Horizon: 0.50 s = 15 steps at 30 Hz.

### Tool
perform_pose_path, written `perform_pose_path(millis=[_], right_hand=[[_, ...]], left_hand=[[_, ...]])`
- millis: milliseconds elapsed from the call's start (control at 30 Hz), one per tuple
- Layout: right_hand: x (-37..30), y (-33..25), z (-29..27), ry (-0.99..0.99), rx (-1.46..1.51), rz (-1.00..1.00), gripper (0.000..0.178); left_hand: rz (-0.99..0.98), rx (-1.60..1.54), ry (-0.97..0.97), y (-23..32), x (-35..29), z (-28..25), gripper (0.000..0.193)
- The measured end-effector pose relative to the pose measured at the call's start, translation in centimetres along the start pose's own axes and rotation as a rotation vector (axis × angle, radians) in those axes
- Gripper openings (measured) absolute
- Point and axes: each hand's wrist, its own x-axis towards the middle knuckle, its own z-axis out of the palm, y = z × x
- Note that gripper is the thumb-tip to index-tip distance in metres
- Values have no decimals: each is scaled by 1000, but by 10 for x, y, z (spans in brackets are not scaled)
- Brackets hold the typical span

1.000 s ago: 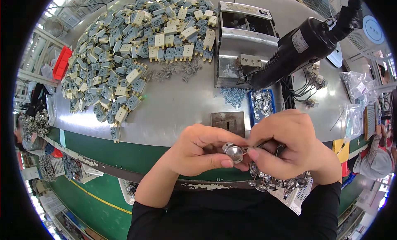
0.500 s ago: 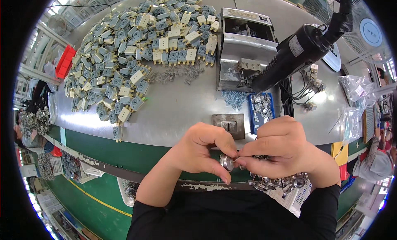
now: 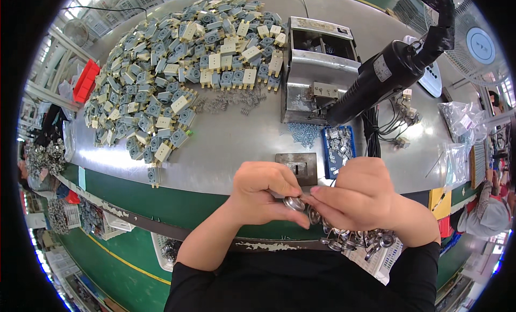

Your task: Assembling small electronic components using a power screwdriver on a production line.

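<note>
Over the bench's green front edge, my left hand (image 3: 260, 196) is closed, with thumb and fingers gripping a round silver metal part (image 3: 294, 204). My right hand (image 3: 363, 196) is close beside it. Its thumb and forefinger are pinched together at the round part's edge, on something too small to make out. Another shiny round part (image 3: 314, 215) shows just below the right fingertips. Under that hand several similar round metal parts (image 3: 349, 240) lie in a cluster above a white basket (image 3: 388, 261). Beyond my hands sits a flat metal block with a slot (image 3: 306, 169).
A big heap of grey and cream plastic parts (image 3: 177, 70) covers the back left, with loose springs (image 3: 247, 103) beside it. Behind the block are blue screws (image 3: 302, 134), a blue tray (image 3: 325, 164) of metal pieces, a metal box machine (image 3: 301, 89) and a black cylindrical tool (image 3: 376, 78).
The round part in my left hand has tilted, its face now turned more upward. My right fingers have shifted slightly at its edge, and another round part shows more below them.
</note>
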Motion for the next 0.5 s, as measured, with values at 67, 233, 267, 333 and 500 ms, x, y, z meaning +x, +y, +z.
perform_pose_path(millis=[67, 233, 267, 333, 500], right_hand=[[-1, -2, 2, 31, -170, -96, 26], [-1, -5, 2, 79, -167, -33, 30], [1, -6, 0, 48, -157, 15, 31], [3, -5, 1, 65, -134, 26, 31], [6, -12, -2, -9, 40, 168, 35]], left_hand=[[70, 89, 34, 1, -1, 4, 53], [132, 128, 66, 12, 6, 4, 44], [101, 170, 63, 16, 7, 3, 34], [77, 214, 60, 22, 10, 2, 27], [131, 529, 134, 34, 12, 1, 24]])
